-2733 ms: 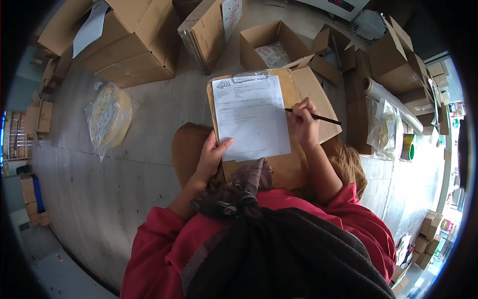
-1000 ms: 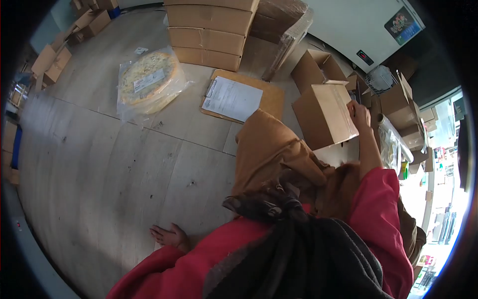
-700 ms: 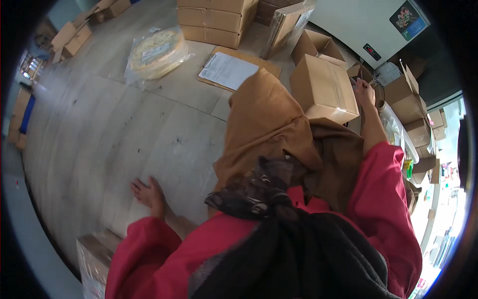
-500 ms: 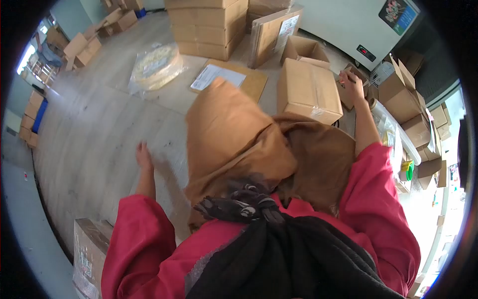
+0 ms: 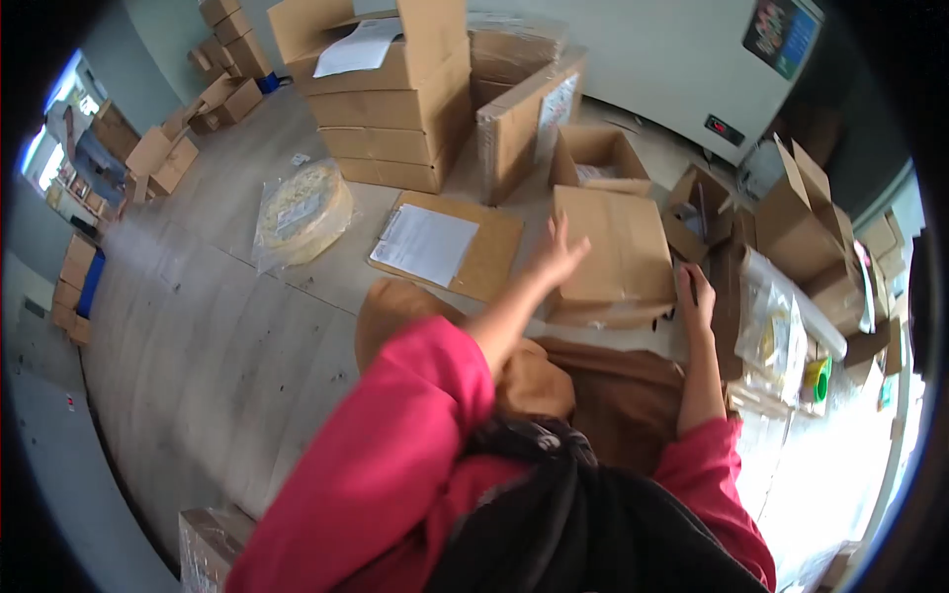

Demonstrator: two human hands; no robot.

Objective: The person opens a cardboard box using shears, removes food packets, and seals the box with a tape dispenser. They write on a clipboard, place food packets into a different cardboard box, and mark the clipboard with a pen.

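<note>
A closed cardboard box with tape on it sits on the floor in front of my knees. My left hand is at its left side with fingers spread, overlapping the box's edge and holding nothing. Beside the box's right side is my right hand, its fingers curled around a thin dark pen-like thing. Just left of the box lies a brown clipboard with a printed white sheet on it.
A plastic-wrapped round bundle lies on the floor to the left. Stacked boxes and a flat wrapped package stand behind, near a white freezer. Open cartons and a plastic film roll crowd the right. A person is far left.
My left hand has swung from the open floor at left across to the box. My right hand has come down along the box's right side. The view has tilted up slightly.
</note>
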